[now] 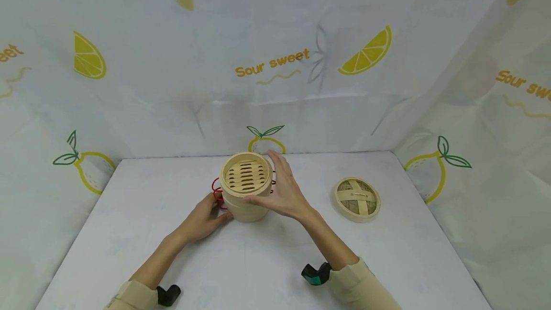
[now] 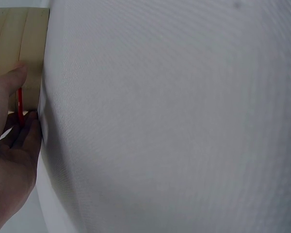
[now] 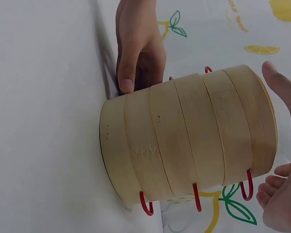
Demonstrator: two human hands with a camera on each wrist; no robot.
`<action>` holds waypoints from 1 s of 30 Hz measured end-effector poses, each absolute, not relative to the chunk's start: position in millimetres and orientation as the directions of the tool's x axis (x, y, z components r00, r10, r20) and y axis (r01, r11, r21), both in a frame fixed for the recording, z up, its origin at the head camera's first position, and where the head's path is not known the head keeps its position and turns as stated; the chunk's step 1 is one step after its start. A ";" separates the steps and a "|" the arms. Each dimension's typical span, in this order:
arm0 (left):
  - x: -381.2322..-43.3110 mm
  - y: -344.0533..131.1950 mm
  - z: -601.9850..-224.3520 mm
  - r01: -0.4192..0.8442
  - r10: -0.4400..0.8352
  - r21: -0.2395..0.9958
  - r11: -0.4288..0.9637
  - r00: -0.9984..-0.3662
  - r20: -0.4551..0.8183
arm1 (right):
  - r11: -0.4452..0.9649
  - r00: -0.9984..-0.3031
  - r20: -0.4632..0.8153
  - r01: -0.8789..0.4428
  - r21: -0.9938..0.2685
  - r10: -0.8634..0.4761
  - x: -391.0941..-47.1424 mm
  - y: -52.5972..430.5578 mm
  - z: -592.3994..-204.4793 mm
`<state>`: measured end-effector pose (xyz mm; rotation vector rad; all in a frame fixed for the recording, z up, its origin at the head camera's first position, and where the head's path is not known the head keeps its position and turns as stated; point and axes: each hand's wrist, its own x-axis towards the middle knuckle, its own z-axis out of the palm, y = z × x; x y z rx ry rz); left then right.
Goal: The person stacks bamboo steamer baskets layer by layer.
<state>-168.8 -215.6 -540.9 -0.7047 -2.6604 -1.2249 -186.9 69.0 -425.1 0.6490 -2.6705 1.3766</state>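
Observation:
A stack of round bamboo steamer baskets point(image 1: 246, 209) stands on the white table, its slatted top uncovered. Red loop handles point(image 3: 197, 198) stick out from its sides. Low on the stack's left side, my left hand point(image 1: 205, 219) holds the bottom basket, its thumb against the wall. Its fingers sit by a red handle point(image 2: 20, 104) in the left wrist view. My right hand point(image 1: 281, 190) is spread around the top basket's right side, thumb toward the front, fingers toward the back. In the right wrist view the thumb of that hand point(image 3: 286, 204) is right by the rim.
A round bamboo lid point(image 1: 357, 200) with a crossed band lies on the table point(image 1: 172, 271), right of the stack. White cloth point(image 1: 181, 71) with lemon prints hangs behind and at the sides. Dark wrist devices point(image 1: 316, 275) are at both sleeves.

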 end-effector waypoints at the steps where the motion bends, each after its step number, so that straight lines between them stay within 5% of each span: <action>1: -168.5 -215.6 -540.0 0.452 0.357 0.689 0.566 -0.888 0.289 | 0.509 -0.908 0.249 -0.399 -0.763 -0.338 -186.4 69.6 -424.5; 9: -166.8 -213.8 -532.3 0.365 0.351 0.704 0.610 -0.920 0.173 | 0.481 -0.895 0.282 -0.427 -0.766 -0.345 -180.5 75.6 -420.3; 30: -164.9 -212.9 -529.3 0.374 0.349 0.698 0.611 -0.918 0.187 | 0.447 -0.849 0.418 -0.526 -0.723 -0.324 -172.9 104.8 -418.9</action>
